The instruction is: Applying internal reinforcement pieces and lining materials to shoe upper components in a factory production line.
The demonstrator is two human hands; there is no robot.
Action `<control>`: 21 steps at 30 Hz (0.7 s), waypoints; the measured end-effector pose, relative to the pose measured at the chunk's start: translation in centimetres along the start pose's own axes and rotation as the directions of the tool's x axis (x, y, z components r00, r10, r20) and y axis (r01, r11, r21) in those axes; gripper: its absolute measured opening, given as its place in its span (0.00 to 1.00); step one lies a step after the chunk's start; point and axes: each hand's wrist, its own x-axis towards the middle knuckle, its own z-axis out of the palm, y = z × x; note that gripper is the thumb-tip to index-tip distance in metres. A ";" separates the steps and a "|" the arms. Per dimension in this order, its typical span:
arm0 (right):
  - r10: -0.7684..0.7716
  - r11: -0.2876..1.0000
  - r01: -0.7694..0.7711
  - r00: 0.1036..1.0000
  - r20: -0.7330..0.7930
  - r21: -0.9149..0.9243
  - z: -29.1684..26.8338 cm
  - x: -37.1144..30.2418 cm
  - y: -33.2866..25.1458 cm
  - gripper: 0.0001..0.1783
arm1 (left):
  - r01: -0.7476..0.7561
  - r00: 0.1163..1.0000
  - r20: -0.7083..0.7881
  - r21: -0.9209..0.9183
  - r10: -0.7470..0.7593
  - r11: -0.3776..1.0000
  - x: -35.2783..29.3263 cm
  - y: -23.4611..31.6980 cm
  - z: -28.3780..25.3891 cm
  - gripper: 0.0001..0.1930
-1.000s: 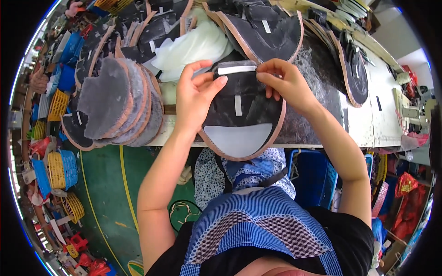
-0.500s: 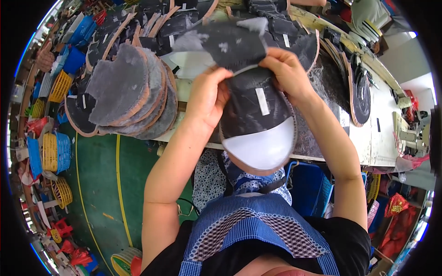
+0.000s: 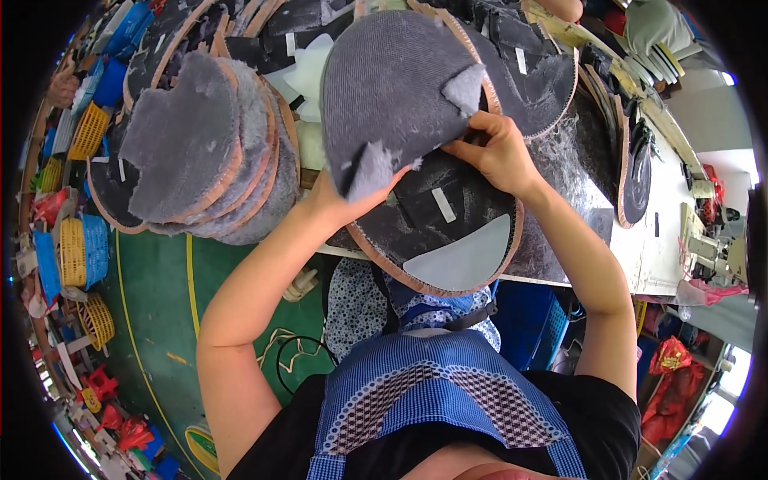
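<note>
A large rounded grey plush piece [image 3: 388, 88], ribbed, with two small fuzzy ear-like flaps, is held up in front of me. Below it spreads a black-backed oval panel [image 3: 476, 188] with a stitched pinkish edge, a small white strip and a white half-moon patch [image 3: 462, 258]. How the two join is partly hidden. My left hand [image 3: 348, 196] is closed at the plush piece's lower left edge, partly covered by an ear flap. With thumb and fingers, my right hand [image 3: 498, 154] pinches its lower right edge, just above the black panel.
On the left rises a stack of grey plush pieces [image 3: 188, 148] with pinkish edges. More black-backed pieces [image 3: 512, 80] lie across the back of the worktable [image 3: 652, 248]. A sewing machine [image 3: 704, 240] is at the right; yellow and blue baskets [image 3: 74, 252] stand far left.
The upper plush part has swung round and up, so its ribbed grey face now shows instead of the black side. The black panel has tilted, and my left hand has shifted left and down.
</note>
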 end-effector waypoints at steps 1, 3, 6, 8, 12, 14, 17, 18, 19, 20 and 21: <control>-0.025 1.000 0.025 0.999 -0.025 -0.010 0.1 -0.4 0.1 0.09 | 0.120 0.990 0.109 -0.320 -0.090 0.940 -0.1 0.1 -0.2 0.21; -0.157 0.985 0.154 0.987 -0.034 -0.073 0.2 -0.8 0.9 0.08 | 0.386 0.920 0.366 -0.772 -0.143 0.505 -0.1 0.2 -0.8 0.11; -0.421 0.907 0.419 0.904 -0.070 -0.047 -0.5 -1.1 3.4 0.11 | -0.445 0.892 0.224 0.281 0.393 0.850 2.5 3.1 -2.9 0.10; -0.546 0.790 0.550 0.832 0.094 -0.271 -0.8 -0.9 1.4 0.15 | -0.446 0.887 0.253 0.256 0.386 0.858 2.2 2.8 -3.6 0.19; -0.484 0.809 0.476 0.872 0.069 -0.345 -0.5 -1.5 1.8 0.18 | -0.459 0.870 0.301 0.211 0.390 0.863 2.4 2.7 -3.7 0.19; -0.475 0.835 0.464 0.879 0.041 -0.295 -0.4 -1.5 1.9 0.19 | -0.460 0.865 0.313 0.186 0.392 0.868 2.4 2.5 -3.8 0.19; -0.435 0.870 0.422 0.900 0.007 -0.256 -0.2 -1.4 1.6 0.20 | -0.436 0.875 0.292 0.125 0.386 0.891 2.5 2.4 -3.8 0.20; -0.430 0.873 0.417 0.903 0.006 -0.254 0.0 -1.4 1.8 0.20 | -0.435 0.874 0.295 0.120 0.386 0.892 2.4 2.4 -3.7 0.20; -0.421 0.882 0.408 0.907 -0.007 -0.237 0.0 -1.4 1.9 0.20 | -0.406 0.884 0.301 0.115 0.358 0.906 2.5 2.5 -3.7 0.21; -0.412 0.891 0.398 0.911 -0.020 -0.219 0.1 -1.4 2.1 0.20 | -0.376 0.893 0.308 0.109 0.329 0.920 2.5 2.5 -3.6 0.21; -0.404 0.894 0.390 0.915 -0.020 -0.219 0.2 -1.4 2.0 0.20 | -0.361 0.897 0.309 0.102 0.315 0.927 2.4 2.5 -3.5 0.22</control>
